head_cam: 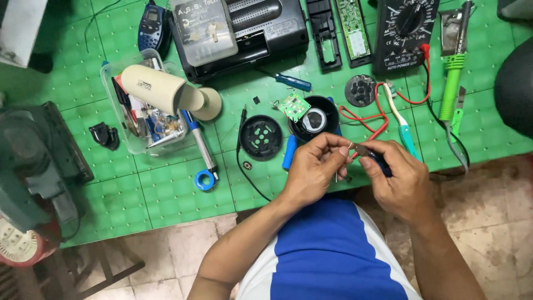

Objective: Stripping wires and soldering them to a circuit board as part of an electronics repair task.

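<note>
This looks like a small electronics repair workshop. A green cutting mat [166, 189] covers the bench, strewn with a multimeter [404, 34] and its red leads, a green-handled soldering iron [451, 83], a bare circuit board [353, 30], a blue screwdriver [288, 81] and an opened black speaker housing [327, 108]. A clear tub of parts [119, 116] sits beside them, over a worn tiled floor [488, 205].

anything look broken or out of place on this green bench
Nothing spilled, but a round black device lies opened up: its small green circuit board hangs out over the rim and its black cover disc sits apart beside it. A white cylinder lies tilted across the clear plastic box.
</note>
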